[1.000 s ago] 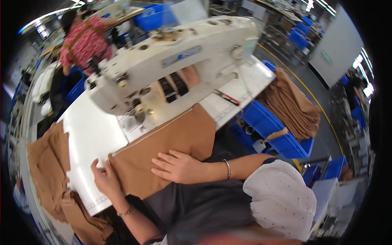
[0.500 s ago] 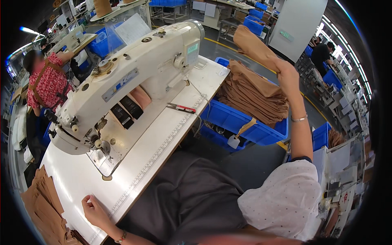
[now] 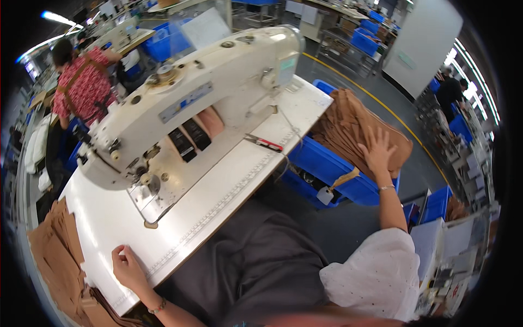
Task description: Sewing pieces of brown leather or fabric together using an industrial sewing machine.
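My right hand [image 3: 378, 155] lies flat with its fingers spread on a stack of brown fabric pieces [image 3: 348, 117]. The stack fills a blue plastic bin [image 3: 329, 158] to the right of the sewing table. My left hand [image 3: 128, 268] rests at the near edge of the white table [image 3: 182, 231], its fingers curled in and nothing seen in them. Left of that hand, more brown cut pieces [image 3: 54, 237] hang over the table's left end. A white industrial sewing machine [image 3: 218, 76] stands across the table, its needle end nearest my left side.
Red-handled thread snips [image 3: 265, 143] lie on the table by a grey cord. Dark-labelled pieces [image 3: 188, 139] sit under the machine arm. A tag [image 3: 325, 195] hangs from the bin. One person in red patterned clothing [image 3: 84, 82] works at the left, another in black [image 3: 451, 92] far right.
My right hand has come down onto the stack and let go of the brown fabric piece it was holding up. My left hand stays at the table edge, and the view has shifted slightly.
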Demonstrator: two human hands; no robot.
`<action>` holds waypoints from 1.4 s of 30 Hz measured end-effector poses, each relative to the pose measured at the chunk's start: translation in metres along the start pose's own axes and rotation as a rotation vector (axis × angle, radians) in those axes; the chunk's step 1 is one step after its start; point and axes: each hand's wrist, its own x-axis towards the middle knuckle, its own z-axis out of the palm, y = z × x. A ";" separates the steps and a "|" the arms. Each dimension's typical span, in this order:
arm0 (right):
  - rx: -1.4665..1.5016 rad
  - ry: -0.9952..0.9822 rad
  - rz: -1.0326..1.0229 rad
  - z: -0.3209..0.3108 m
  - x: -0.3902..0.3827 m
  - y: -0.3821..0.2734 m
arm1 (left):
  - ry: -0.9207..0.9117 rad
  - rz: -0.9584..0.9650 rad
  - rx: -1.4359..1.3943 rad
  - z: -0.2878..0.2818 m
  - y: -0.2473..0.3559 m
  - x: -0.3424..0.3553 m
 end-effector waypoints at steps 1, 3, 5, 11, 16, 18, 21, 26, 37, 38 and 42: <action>-0.077 0.052 -0.013 -0.002 0.001 0.009 | 0.006 -0.039 0.013 -0.001 0.002 -0.001; -0.078 -0.050 0.118 0.003 0.001 0.029 | 0.001 -0.094 0.007 -0.003 0.006 -0.002; 0.010 -0.143 0.119 0.020 -0.001 0.048 | 0.009 -0.112 0.060 -0.003 0.013 -0.002; -0.053 -0.142 0.034 0.064 0.024 0.078 | -0.122 -0.089 -0.110 -0.025 0.012 -0.001; 0.096 0.010 -0.195 0.028 0.044 0.093 | -0.133 -0.032 -0.063 -0.066 -0.046 0.030; 0.036 0.154 -0.185 0.011 0.054 0.081 | -0.017 -0.004 0.134 -0.085 -0.084 0.055; 0.109 0.630 -0.429 -0.011 0.084 0.021 | 0.139 -0.047 0.233 -0.115 -0.147 0.102; -0.047 0.670 -0.658 -0.056 0.049 -0.090 | 0.076 -0.246 0.537 -0.143 -0.233 0.144; 0.653 0.403 -1.470 -0.120 -0.110 -0.275 | 0.545 -0.240 0.862 -0.150 -0.296 0.168; 0.697 0.403 -1.497 -0.125 -0.120 -0.290 | 0.519 -0.275 0.889 -0.152 -0.303 0.171; 0.749 0.305 -1.552 -0.143 -0.139 -0.337 | 0.367 -0.386 0.842 -0.171 -0.323 0.186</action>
